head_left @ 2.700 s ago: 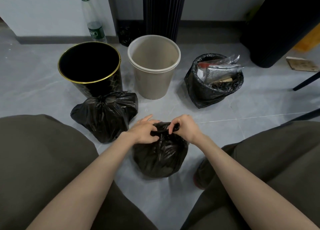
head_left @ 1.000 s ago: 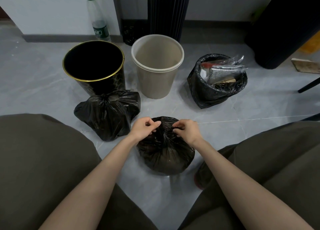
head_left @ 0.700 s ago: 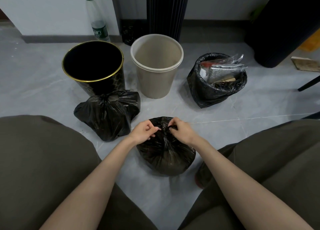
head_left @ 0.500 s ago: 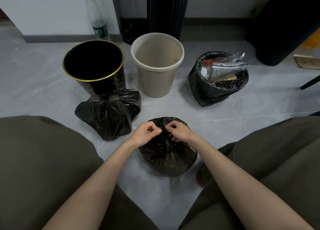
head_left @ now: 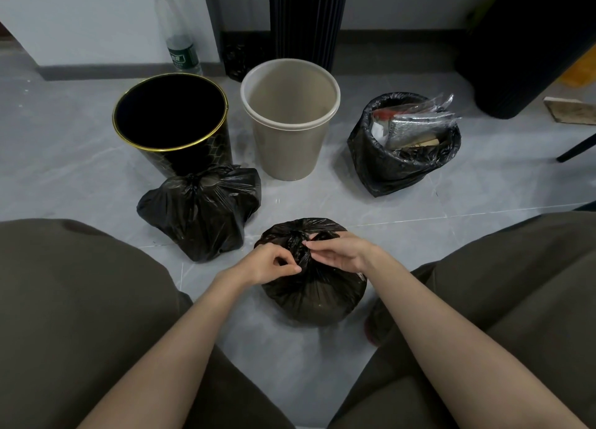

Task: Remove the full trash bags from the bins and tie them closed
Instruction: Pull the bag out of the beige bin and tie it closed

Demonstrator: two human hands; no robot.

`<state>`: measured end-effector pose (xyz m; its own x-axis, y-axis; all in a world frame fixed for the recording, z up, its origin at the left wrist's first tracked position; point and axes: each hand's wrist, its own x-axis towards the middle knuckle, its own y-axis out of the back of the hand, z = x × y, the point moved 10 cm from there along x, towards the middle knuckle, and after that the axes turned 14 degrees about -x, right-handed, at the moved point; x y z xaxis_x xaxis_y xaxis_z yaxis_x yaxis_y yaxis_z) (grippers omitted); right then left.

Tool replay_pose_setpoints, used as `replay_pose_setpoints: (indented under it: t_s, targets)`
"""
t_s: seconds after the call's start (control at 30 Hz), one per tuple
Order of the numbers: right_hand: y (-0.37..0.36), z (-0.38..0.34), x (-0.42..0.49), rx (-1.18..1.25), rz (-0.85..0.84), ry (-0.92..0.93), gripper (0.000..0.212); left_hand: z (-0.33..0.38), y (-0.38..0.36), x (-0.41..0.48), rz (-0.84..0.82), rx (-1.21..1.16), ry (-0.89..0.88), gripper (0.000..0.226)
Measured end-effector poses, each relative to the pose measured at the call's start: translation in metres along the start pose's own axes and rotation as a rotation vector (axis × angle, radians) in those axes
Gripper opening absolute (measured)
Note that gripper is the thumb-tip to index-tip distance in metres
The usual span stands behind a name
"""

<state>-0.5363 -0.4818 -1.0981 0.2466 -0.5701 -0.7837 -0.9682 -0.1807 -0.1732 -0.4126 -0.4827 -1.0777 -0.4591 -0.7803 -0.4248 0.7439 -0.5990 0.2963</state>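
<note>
A round black trash bag (head_left: 314,294) sits on the floor between my knees, its top gathered into a knot. My left hand (head_left: 271,264) pinches the plastic on the knot's left side. My right hand (head_left: 340,256) grips the bunched plastic at the knot. A second black bag (head_left: 201,211), tied closed, lies to the left in front of a black bin with a gold rim (head_left: 171,122). A beige bin (head_left: 290,119) stands with no bag inside. At the right stands a third black bag (head_left: 403,148), open, with wrappers and packaging sticking out.
A plastic bottle (head_left: 177,41) stands by the wall behind the black bin. A dark ribbed column (head_left: 308,19) and a large black object (head_left: 529,41) stand at the back. A wooden board (head_left: 572,111) and a chair leg (head_left: 577,148) are at the right. My knees flank the bag.
My hands have kept working the bag's gathered top, drawing closer together at the knot. The bag shifted slightly and the view tilted a little; the bins and other bags stayed put.
</note>
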Motion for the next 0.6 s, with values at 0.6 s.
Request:
replay_pose_setpoints:
  t_s: [0.6]
  targets:
    - [0.006,-0.011,-0.006,-0.014,0.122,0.171,0.006,0.002,0.032,0.012,0.468,-0.239,0.05,0.03]
